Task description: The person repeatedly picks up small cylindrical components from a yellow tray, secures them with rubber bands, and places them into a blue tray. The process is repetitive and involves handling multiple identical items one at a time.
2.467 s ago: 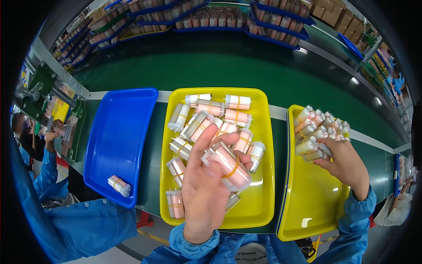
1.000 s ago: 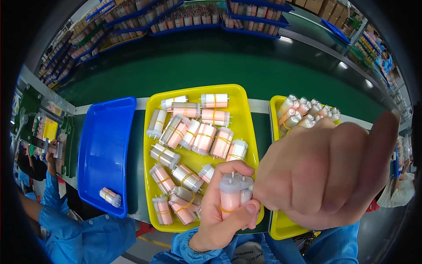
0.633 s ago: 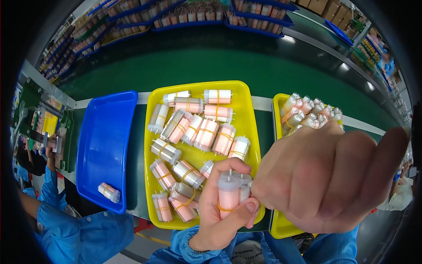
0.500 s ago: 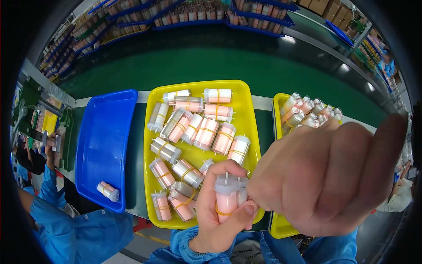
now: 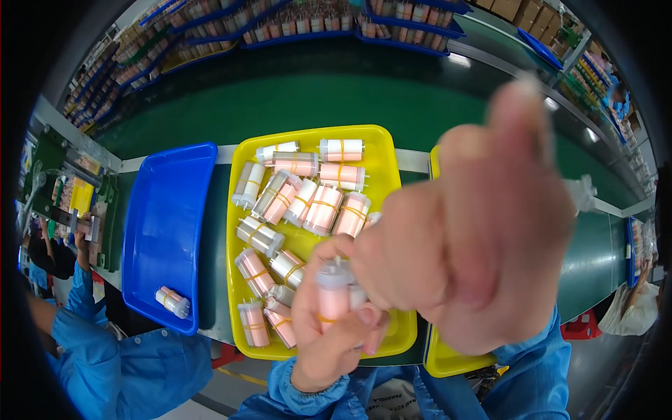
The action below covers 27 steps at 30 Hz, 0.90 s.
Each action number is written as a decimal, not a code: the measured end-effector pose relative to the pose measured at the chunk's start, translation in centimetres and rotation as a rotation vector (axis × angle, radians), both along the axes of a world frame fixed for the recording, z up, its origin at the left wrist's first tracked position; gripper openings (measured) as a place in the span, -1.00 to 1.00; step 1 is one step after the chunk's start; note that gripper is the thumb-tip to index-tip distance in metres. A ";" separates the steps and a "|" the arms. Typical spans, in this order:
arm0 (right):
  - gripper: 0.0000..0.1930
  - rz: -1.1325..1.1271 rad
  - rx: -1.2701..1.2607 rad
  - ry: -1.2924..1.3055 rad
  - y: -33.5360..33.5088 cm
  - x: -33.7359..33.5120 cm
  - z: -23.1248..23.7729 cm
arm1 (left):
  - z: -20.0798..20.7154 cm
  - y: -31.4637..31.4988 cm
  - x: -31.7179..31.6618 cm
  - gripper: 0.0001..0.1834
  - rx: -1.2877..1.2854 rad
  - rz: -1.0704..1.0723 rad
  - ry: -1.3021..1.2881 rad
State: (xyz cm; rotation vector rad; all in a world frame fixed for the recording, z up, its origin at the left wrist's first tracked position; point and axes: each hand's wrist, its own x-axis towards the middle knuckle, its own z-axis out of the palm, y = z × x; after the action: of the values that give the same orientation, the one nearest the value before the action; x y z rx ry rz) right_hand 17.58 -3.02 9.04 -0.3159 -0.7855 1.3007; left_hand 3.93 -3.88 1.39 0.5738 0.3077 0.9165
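My left hand is closed around a banded bundle of capped cylinders, holding it upright. The front cylinder is pink with a clear cap; a yellow rubber band crosses it, and a second, paler one shows beside it. Close against the top of this bundle is my right hand, large and partly blurred, its fingers curled in. Whatever it grips is hidden. Beneath the hands lies a yellow tray with several similar banded bundles, pink, white and grey.
A blue tray at left holds one bundle. My right hand mostly covers a second yellow tray. Past its edge shows a blurred, translucent thing. Beyond runs a green surface with stacked, filled trays. A co-worker's blue sleeve is at left.
My right hand has swung left and turned, its raised part now higher in view. My left hand has shifted slightly left with the bundle. The right yellow tray's cylinders are now covered.
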 end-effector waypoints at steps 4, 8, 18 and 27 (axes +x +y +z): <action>-0.44 -0.286 0.173 -0.435 -0.6 0.8 -0.1 | 0.4 1.3 -1.5 -0.29 0.053 -0.013 -0.068; -0.57 -0.476 0.521 -1.301 0.7 1.4 -1.8 | -0.2 2.3 -3.0 -0.24 0.076 0.077 -0.062; -0.19 -0.328 0.479 -1.427 0.0 -2.7 -4.9 | 1.2 2.6 -5.2 -0.12 0.156 0.148 -0.007; -0.14 -0.258 0.401 -1.330 0.1 -3.0 -5.8 | 0.7 2.8 -5.3 -0.11 0.199 0.118 0.049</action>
State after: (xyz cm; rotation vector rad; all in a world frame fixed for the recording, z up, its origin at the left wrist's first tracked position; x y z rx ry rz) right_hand 14.59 -2.96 3.29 -0.9457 -1.9961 0.5246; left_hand -1.33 -1.09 2.04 0.7684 0.2987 1.0550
